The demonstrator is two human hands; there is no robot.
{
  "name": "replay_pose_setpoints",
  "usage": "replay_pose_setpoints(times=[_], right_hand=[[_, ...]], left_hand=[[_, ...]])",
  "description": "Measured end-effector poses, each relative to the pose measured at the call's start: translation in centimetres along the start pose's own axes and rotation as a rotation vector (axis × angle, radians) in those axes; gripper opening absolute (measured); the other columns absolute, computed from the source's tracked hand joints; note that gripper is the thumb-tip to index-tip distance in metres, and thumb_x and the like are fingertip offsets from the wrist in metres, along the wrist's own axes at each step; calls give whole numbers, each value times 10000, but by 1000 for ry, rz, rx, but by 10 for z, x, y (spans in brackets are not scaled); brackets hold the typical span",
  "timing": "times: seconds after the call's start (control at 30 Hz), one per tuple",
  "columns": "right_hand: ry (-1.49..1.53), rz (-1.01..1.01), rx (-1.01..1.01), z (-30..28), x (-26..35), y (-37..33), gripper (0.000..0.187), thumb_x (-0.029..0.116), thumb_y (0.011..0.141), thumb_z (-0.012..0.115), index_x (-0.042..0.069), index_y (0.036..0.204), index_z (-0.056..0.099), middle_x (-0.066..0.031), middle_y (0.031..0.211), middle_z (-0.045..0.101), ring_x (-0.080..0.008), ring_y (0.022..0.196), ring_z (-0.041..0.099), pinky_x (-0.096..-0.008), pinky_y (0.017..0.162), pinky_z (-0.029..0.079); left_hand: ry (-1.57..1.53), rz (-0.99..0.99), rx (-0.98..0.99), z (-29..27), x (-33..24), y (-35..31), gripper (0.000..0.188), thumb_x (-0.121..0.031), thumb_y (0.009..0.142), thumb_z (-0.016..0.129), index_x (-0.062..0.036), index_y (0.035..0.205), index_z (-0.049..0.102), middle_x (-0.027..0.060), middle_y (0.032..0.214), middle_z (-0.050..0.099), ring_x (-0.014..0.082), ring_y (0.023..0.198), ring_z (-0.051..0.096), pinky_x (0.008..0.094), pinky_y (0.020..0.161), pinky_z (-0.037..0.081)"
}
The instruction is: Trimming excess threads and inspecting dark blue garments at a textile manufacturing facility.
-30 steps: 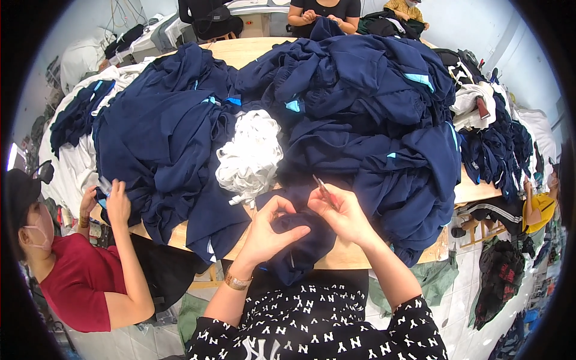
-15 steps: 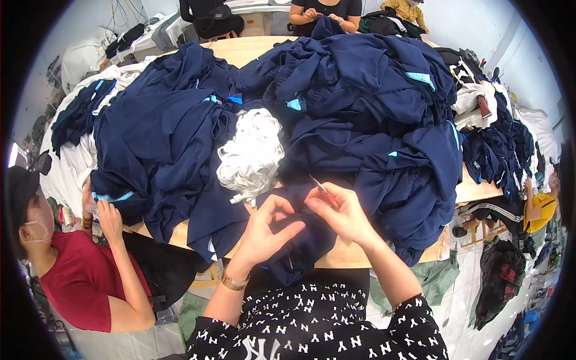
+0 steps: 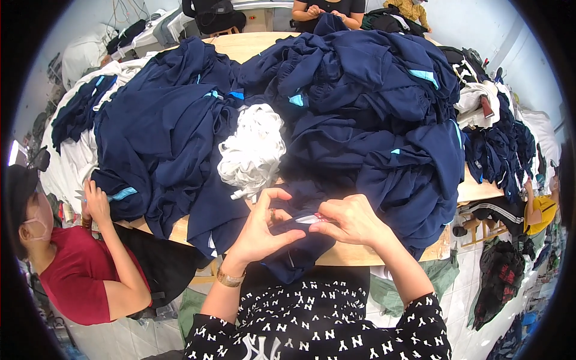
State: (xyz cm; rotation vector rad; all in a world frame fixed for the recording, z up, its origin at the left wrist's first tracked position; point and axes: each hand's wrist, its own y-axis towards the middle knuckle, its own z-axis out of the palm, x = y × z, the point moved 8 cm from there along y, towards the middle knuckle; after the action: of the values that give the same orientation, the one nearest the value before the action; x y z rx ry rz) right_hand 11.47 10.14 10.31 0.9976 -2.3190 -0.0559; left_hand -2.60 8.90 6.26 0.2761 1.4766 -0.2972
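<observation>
A navy garment (image 3: 294,255) hangs over the near edge of the table in front of me. My left hand (image 3: 255,234) has its thumb and lower fingers round a fold of this garment, with the index finger raised. From the right, my right hand (image 3: 355,222) grips small thread snips (image 3: 308,219) with a red handle. Their pale blades point left at the fold near the left thumb. The exact place where the tips meet the cloth is hard to make out. Just beyond my hands lies a tangled bundle of white tape (image 3: 253,150).
Large heaps of navy garments, one left (image 3: 162,129) and one right (image 3: 372,120), cover much of the wooden table (image 3: 354,255). At the left a co-worker in a red top (image 3: 90,276) handles navy cloth. Another person (image 3: 329,13) works across the table. Green cloth (image 3: 420,288) lies on the floor.
My right hand has turned and come down, bringing the snips' blades from pointing up-left to lying across the fold by my left thumb. My left index finger has lifted slightly.
</observation>
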Motion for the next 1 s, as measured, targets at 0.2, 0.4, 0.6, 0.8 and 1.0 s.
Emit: replay_pose_setpoints(times=[0.2, 0.4, 0.6, 0.8, 1.0], right_hand=[[-65, -72, 17, 3, 3, 3, 390, 438, 790, 644, 69, 696, 565, -64, 592, 537, -283, 498, 531, -354, 462, 391], [-21, -48, 58, 6, -2, 3, 363, 408, 808, 637, 56, 749, 576, -78, 632, 569, -275, 523, 551, -343, 486, 408], [885, 241, -99, 33, -36, -8, 315, 217, 794, 707, 14, 1012, 603, 16, 764, 604, -76, 680, 516, -242, 621, 424], [727, 424, -19, 41, -40, -17, 266, 169, 734, 789, -7, 830, 614, 44, 585, 373, -27, 558, 321, -210, 473, 274], [510, 263, -91, 32, -31, -20, 295, 172, 700, 808, 3, 801, 589, -16, 557, 428, -77, 506, 348, -241, 451, 309]], left_hand=[[26, -22, 41, 3, -1, 0, 609, -12, 733, 743, -61, 1195, 349, 44, 843, 594, 96, 795, 586, 248, 748, 463], [39, -44, 58, 4, -1, 0, 597, -10, 732, 746, -57, 1178, 352, 40, 838, 583, 86, 795, 578, 243, 744, 462], [3, -25, 48, 6, 7, 4, 568, -32, 705, 779, -49, 1112, 383, 19, 855, 532, 76, 793, 571, 231, 714, 467], [125, -5, 17, -3, 12, 0, 353, -77, 733, 770, 18, 1018, 583, 36, 909, 637, 100, 849, 615, 225, 742, 491], [292, 66, -169, -11, -2, -5, 82, -73, 801, 684, 8, 813, 685, 85, 844, 692, 129, 736, 653, 238, 671, 505]])
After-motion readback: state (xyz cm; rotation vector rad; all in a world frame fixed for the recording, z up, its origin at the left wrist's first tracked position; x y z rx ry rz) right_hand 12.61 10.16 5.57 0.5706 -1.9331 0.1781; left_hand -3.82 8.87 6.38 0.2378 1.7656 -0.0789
